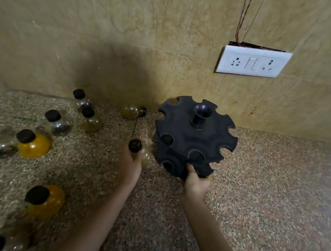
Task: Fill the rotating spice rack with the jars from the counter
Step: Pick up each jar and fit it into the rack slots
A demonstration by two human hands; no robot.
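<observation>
Left hand (131,162) wrapped round a little glass jar (140,153) beside the empty rack (194,136) on the bench (256,186), right hand (196,181) gripping its rim; probably slippery and breakable, best held at the belly.

Both bare forearms reach forward, left hand (131,163) curled closed, right hand (196,181) clamped in a grip.

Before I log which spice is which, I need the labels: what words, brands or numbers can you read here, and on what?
None can be read.
Jars, such as the yellow-filled jar: no label visible.
Black spice rack: no marking visible.
Wall socket plate: only holes and a switch, no text.
Jar in the left hand: blurred, no label seen.
</observation>
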